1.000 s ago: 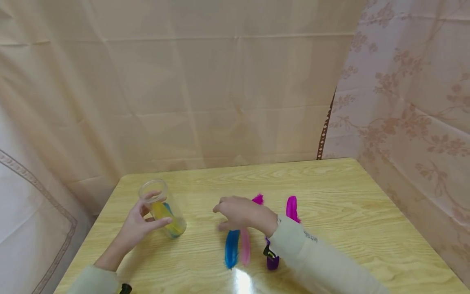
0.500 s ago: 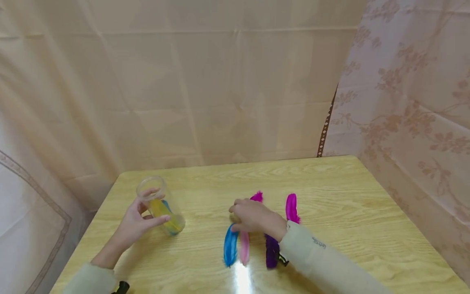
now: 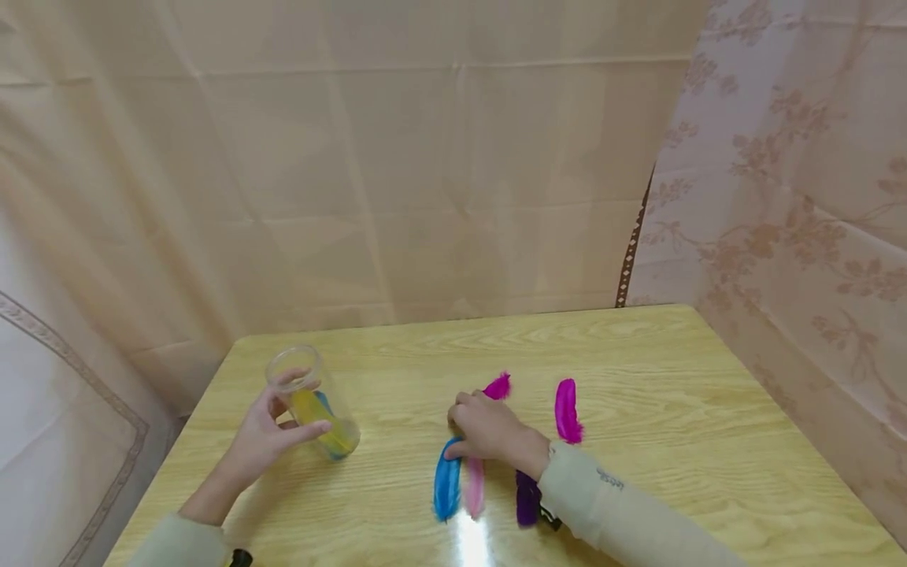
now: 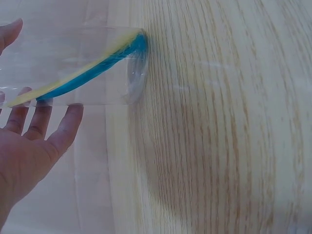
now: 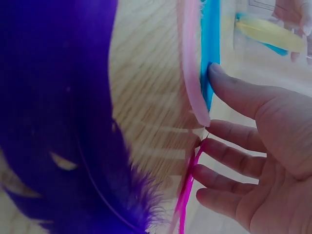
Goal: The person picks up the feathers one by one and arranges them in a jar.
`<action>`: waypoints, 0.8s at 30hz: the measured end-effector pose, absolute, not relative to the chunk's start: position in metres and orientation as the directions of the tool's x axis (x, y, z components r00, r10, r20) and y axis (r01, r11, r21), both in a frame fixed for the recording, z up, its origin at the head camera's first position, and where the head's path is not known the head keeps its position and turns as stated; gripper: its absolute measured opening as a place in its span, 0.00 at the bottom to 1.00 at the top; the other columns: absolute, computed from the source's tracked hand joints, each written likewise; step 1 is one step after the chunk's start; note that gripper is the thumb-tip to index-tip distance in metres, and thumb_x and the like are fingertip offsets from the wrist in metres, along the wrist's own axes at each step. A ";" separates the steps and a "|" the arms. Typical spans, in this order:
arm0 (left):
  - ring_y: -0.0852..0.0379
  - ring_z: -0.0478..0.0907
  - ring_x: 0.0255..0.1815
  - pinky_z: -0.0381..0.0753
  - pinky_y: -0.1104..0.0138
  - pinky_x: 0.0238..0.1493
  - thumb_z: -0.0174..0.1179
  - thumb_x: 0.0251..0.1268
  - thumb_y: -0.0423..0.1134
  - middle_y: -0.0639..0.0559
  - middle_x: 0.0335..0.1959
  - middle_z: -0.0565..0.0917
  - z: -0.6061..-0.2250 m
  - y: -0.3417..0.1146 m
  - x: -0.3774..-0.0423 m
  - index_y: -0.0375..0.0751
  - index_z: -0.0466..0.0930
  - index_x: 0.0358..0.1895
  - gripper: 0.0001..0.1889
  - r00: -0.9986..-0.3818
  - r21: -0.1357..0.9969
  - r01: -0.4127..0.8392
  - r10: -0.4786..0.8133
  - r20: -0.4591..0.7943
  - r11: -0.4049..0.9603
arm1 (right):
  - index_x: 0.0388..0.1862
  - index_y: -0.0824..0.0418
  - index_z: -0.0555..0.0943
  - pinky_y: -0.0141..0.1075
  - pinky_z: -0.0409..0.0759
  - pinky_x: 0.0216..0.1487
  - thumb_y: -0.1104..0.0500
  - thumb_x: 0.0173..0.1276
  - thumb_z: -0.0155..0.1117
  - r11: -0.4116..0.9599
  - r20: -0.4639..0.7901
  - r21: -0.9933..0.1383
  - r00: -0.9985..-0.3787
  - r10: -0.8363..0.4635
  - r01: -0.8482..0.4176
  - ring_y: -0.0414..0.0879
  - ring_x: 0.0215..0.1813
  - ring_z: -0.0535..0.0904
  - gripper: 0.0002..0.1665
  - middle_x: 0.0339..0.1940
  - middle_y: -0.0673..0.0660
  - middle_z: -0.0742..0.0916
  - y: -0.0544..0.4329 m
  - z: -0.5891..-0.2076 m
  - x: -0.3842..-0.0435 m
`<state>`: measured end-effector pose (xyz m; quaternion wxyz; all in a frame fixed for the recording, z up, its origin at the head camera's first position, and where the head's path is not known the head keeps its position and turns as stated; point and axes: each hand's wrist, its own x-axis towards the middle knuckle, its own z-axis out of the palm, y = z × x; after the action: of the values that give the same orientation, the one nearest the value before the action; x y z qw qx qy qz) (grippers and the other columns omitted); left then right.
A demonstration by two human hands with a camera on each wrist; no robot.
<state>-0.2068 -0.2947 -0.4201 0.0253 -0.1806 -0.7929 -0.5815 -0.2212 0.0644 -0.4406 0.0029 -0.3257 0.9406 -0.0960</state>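
My left hand [image 3: 265, 433] holds a clear plastic cup [image 3: 338, 413], thumb on the near side and fingers around the far side. Inside lean a yellow feather [image 4: 63, 78] and a blue feather [image 4: 92, 73]. My right hand [image 3: 489, 427] is low over the table among loose feathers. Its thumb touches a light blue feather [image 3: 446, 484]; in the right wrist view a gap separates thumb and index finger. A pale pink feather [image 3: 475, 488] lies alongside, partly under the hand. Beyond the knuckles a magenta feather [image 3: 499, 387] shows, partly hidden by the hand.
A dark purple feather [image 3: 527, 500] lies by the right cuff, large in the right wrist view. Farther right is another magenta feather [image 3: 568, 411]. The wooden table [image 3: 673, 378] is backed by a beige curtain [image 3: 425, 197], with a flowered curtain [image 3: 794, 197] at the right.
My right hand has moved slightly right and lowered, bringing its thumb onto the blue feather. The left hand and cup have stayed in place.
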 end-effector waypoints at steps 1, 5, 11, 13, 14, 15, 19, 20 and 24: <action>0.57 0.79 0.56 0.86 0.64 0.45 0.72 0.57 0.23 0.43 0.66 0.75 -0.420 -0.295 -0.207 0.40 0.60 0.73 0.42 -0.934 0.912 0.317 0.255 0.252 0.259 | 0.33 0.56 0.84 0.34 0.73 0.30 0.37 0.56 0.79 0.775 0.058 -0.182 -0.793 -0.606 -0.606 0.46 0.35 0.73 0.24 0.32 0.48 0.78 0.065 -0.441 -0.221; 0.56 0.79 0.56 0.86 0.64 0.46 0.72 0.56 0.23 0.46 0.64 0.77 -0.422 -0.294 -0.208 0.40 0.60 0.73 0.42 -0.933 0.909 0.324 0.250 0.260 0.264 | 0.28 0.55 0.81 0.33 0.72 0.28 0.38 0.55 0.80 0.784 0.065 -0.192 -0.805 -0.589 -0.590 0.46 0.35 0.71 0.24 0.30 0.48 0.76 0.066 -0.443 -0.221; 0.57 0.78 0.57 0.85 0.64 0.48 0.73 0.58 0.25 0.42 0.65 0.75 -0.420 -0.295 -0.208 0.40 0.60 0.74 0.42 -0.937 0.908 0.312 0.247 0.246 0.281 | 0.27 0.53 0.83 0.34 0.73 0.26 0.40 0.54 0.81 0.793 0.060 -0.219 -0.819 -0.571 -0.569 0.47 0.37 0.72 0.21 0.32 0.48 0.76 0.065 -0.444 -0.220; 0.58 0.78 0.57 0.85 0.65 0.47 0.73 0.58 0.26 0.47 0.64 0.76 -0.419 -0.296 -0.207 0.42 0.60 0.74 0.42 -0.939 0.908 0.310 0.242 0.245 0.283 | 0.27 0.53 0.84 0.34 0.74 0.27 0.40 0.55 0.81 0.791 0.060 -0.230 -0.820 -0.569 -0.566 0.48 0.38 0.72 0.21 0.33 0.48 0.77 0.064 -0.443 -0.220; 0.58 0.78 0.57 0.85 0.65 0.47 0.73 0.58 0.26 0.49 0.64 0.76 -0.419 -0.296 -0.206 0.42 0.60 0.74 0.42 -0.939 0.908 0.310 0.241 0.245 0.282 | 0.27 0.53 0.84 0.34 0.74 0.27 0.40 0.55 0.80 0.792 0.056 -0.234 -0.822 -0.567 -0.563 0.47 0.39 0.72 0.20 0.33 0.48 0.76 0.063 -0.444 -0.219; 0.59 0.78 0.58 0.85 0.65 0.47 0.73 0.58 0.25 0.52 0.64 0.76 -0.419 -0.296 -0.206 0.42 0.60 0.74 0.42 -0.939 0.909 0.309 0.242 0.245 0.278 | 0.27 0.53 0.84 0.33 0.74 0.27 0.40 0.55 0.80 0.792 0.052 -0.241 -0.823 -0.566 -0.560 0.47 0.39 0.71 0.21 0.34 0.48 0.76 0.063 -0.443 -0.219; 0.60 0.78 0.58 0.85 0.65 0.48 0.73 0.57 0.24 0.57 0.65 0.76 -0.418 -0.295 -0.204 0.40 0.59 0.73 0.43 -0.934 0.909 0.319 0.253 0.253 0.269 | 0.26 0.53 0.83 0.33 0.73 0.28 0.40 0.54 0.81 0.797 0.041 -0.263 -0.832 -0.554 -0.544 0.46 0.38 0.70 0.21 0.34 0.47 0.76 0.064 -0.442 -0.217; 0.60 0.78 0.58 0.85 0.65 0.47 0.73 0.57 0.24 0.57 0.65 0.76 -0.418 -0.295 -0.204 0.40 0.59 0.74 0.43 -0.932 0.907 0.322 0.257 0.254 0.270 | 0.26 0.53 0.83 0.32 0.72 0.28 0.39 0.54 0.81 0.799 0.043 -0.262 -0.833 -0.551 -0.542 0.46 0.39 0.70 0.21 0.34 0.47 0.76 0.065 -0.441 -0.218; 0.58 0.79 0.57 0.85 0.65 0.47 0.73 0.57 0.25 0.50 0.66 0.75 -0.421 -0.293 -0.203 0.40 0.59 0.74 0.43 -0.934 0.905 0.323 0.247 0.258 0.275 | 0.24 0.52 0.84 0.32 0.73 0.29 0.40 0.54 0.81 0.789 0.054 -0.288 -0.832 -0.552 -0.542 0.47 0.40 0.70 0.20 0.35 0.48 0.77 0.068 -0.442 -0.217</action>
<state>-0.2034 -0.2926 -0.4206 0.0331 -0.1788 -0.7979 -0.5747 -0.2169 0.0677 -0.4423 0.0164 -0.2891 0.9457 -0.1474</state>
